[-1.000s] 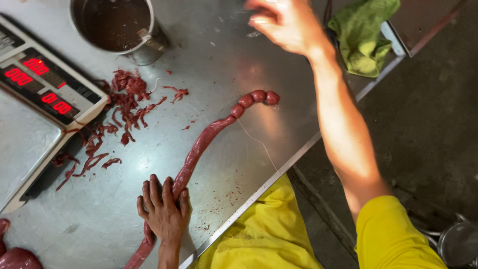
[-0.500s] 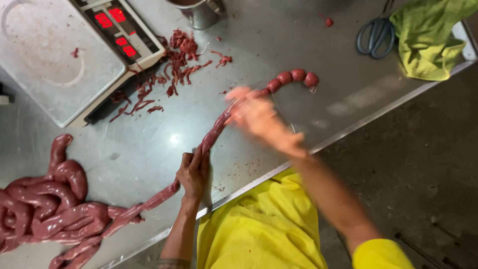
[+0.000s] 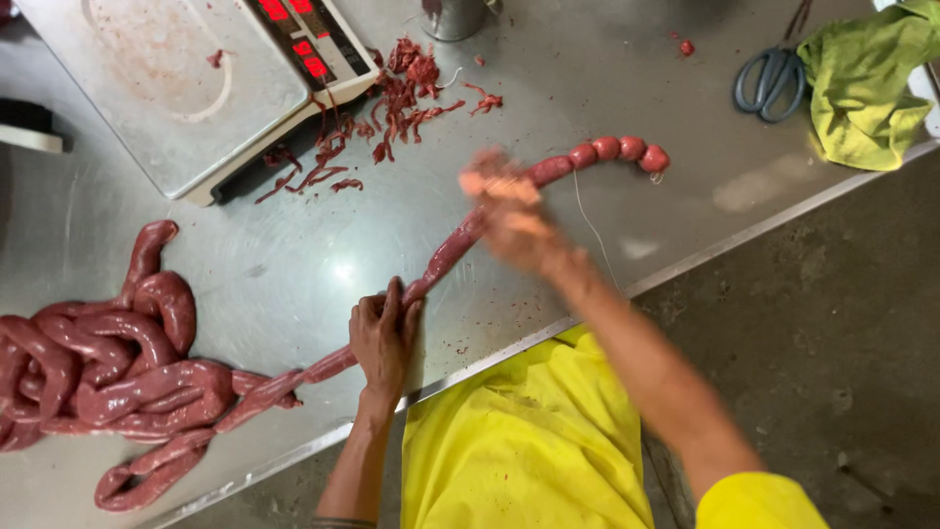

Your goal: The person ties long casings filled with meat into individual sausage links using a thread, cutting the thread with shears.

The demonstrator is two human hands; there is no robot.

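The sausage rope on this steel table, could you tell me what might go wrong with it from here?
The sausage rope is stretched between the left hand and the blurred right hand; a hard pull could split it. The left hand pins it near the table edge, so slack might slip off. Meat scraps nearby could stick to it.

2 hands: the left hand point(image 3: 384, 333) and the right hand point(image 3: 509, 211). 1 long sausage point(image 3: 446, 253), 1 scale point(image 3: 186, 83), 1 pair of scissors point(image 3: 772, 80), 1 green cloth point(image 3: 867, 83), 1 metal cup point(image 3: 452, 18).
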